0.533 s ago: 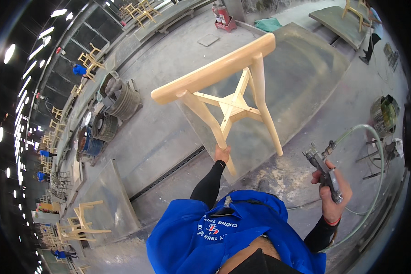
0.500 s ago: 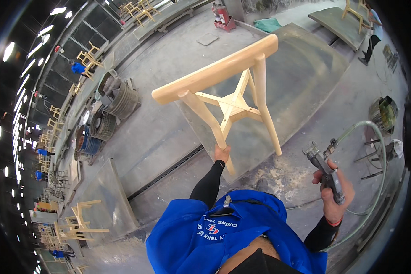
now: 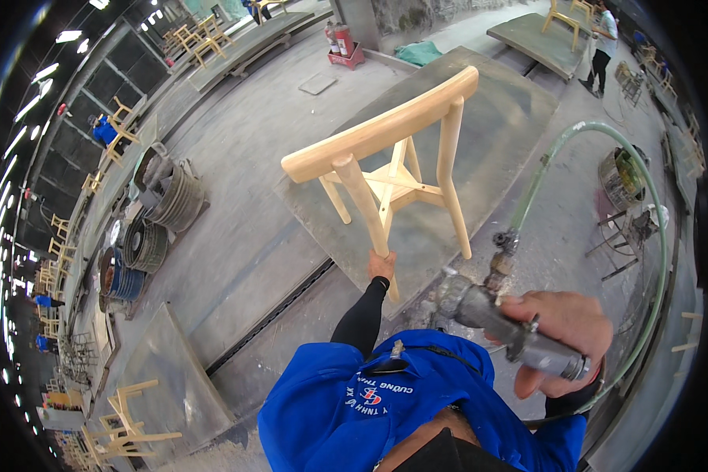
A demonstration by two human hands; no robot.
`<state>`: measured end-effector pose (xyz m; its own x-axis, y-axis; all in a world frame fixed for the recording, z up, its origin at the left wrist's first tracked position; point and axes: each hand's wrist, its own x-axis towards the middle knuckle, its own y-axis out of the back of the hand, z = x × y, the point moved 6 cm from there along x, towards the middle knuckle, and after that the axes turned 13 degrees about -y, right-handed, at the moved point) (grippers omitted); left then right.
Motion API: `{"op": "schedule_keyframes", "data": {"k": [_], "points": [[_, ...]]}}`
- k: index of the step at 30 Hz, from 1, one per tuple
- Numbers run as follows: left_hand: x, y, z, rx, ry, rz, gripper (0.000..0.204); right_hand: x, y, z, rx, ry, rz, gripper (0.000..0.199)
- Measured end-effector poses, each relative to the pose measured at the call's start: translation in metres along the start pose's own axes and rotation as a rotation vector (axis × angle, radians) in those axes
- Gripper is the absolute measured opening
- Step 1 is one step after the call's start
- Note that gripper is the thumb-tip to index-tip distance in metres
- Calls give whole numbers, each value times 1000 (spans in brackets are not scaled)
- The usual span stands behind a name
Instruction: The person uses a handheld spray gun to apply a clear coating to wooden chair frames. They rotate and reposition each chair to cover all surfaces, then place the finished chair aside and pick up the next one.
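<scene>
A pale wooden chair frame (image 3: 381, 126) with a curved top rail, a cross brace and no seat panel stands on a grey metal platform (image 3: 519, 102) in front of me. My left hand (image 3: 382, 266) is closed round the lower part of its near leg. In my right hand (image 3: 562, 334), raised close at the lower right, is a grey metal spray gun (image 3: 511, 322). The gun's nozzle end points left, toward the chair's side of the view. From its fitting a pale green hose (image 3: 659, 212) loops up, over and back down past my right wrist.
Metal drums (image 3: 169, 193) line the left side. A red stand of fire extinguishers (image 3: 343, 46) is at the far edge. A stool (image 3: 617, 240) and a bucket (image 3: 621, 175) stand at right. A chain track (image 3: 271, 316) crosses the floor. Other workers and chairs are farther off.
My right hand has risen toward the camera and inward with the spray gun, its hose swinging up. The chair has tilted more upright, my left hand still on its leg. The view has shifted.
</scene>
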<state>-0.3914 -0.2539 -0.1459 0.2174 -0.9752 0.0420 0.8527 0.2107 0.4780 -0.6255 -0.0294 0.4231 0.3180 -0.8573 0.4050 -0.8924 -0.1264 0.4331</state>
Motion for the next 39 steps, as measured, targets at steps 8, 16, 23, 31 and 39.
{"op": "schedule_keyframes", "data": {"k": [8, 16, 23, 31, 39], "points": [[4, -9, -4, -11, -20, -65, 60, -98, 57, 24, -67, -623, 634, 101], [11, -14, -5, -20, -68, -92, 57, -136, 60, 41, -43, -615, 824, 94], [30, -16, -2, -133, -171, -99, 45, -97, 54, 57, 73, -505, 711, 87], [50, 2, 22, -23, -250, -98, 40, -50, 152, 133, 137, -357, 775, 75], [75, 24, 34, 78, 101, 84, 38, -21, 226, 249, 373, -478, 579, 85]]}}
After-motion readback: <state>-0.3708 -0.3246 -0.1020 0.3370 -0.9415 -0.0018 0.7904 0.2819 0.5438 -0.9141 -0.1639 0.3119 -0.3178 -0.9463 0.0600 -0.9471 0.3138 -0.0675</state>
